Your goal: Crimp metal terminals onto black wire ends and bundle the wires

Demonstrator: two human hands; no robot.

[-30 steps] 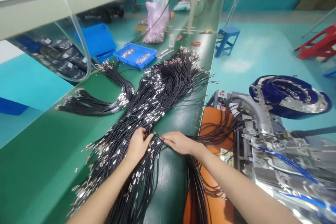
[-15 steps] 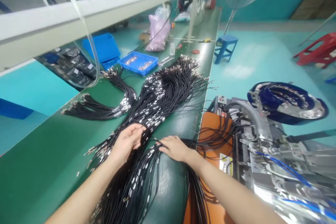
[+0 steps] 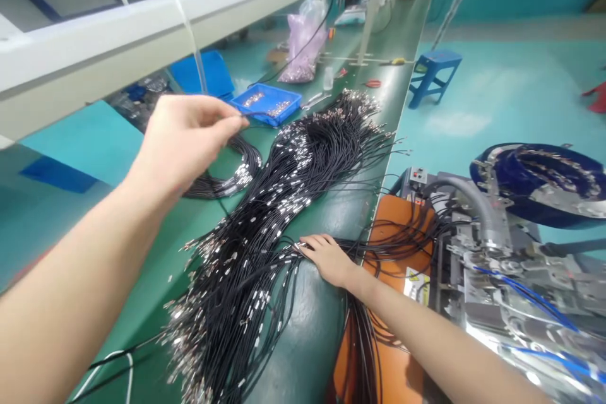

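My left hand (image 3: 189,139) is raised at the left of the head view, thumb and fingertips pinched on a thin black cable (image 3: 259,114). Below it, a large heap of black cables (image 3: 265,227) with white tags and metal-tipped ends stretches along the green bench. My right hand (image 3: 329,260) is lower, at the bench's right side, its fingers closed over a strand of the black cables near their tagged part. The undersides of those fingers are hidden. A smaller curved bundle of cables (image 3: 246,173) lies beside the heap, partly behind my left hand.
A blue tray (image 3: 265,93) holds small metal parts, with a pink bag (image 3: 305,44) behind it. Red-handled pliers (image 3: 373,83) lie farther back. At the right stand a machine (image 3: 502,278) with an orange plate (image 3: 398,227) and a blue bowl feeder (image 3: 521,208). A white rail (image 3: 237,3) crosses above.
My left hand has risen up and left from the heap, drawing a black cable with it. My right hand stays on the strand of cables. The view has shifted slightly.
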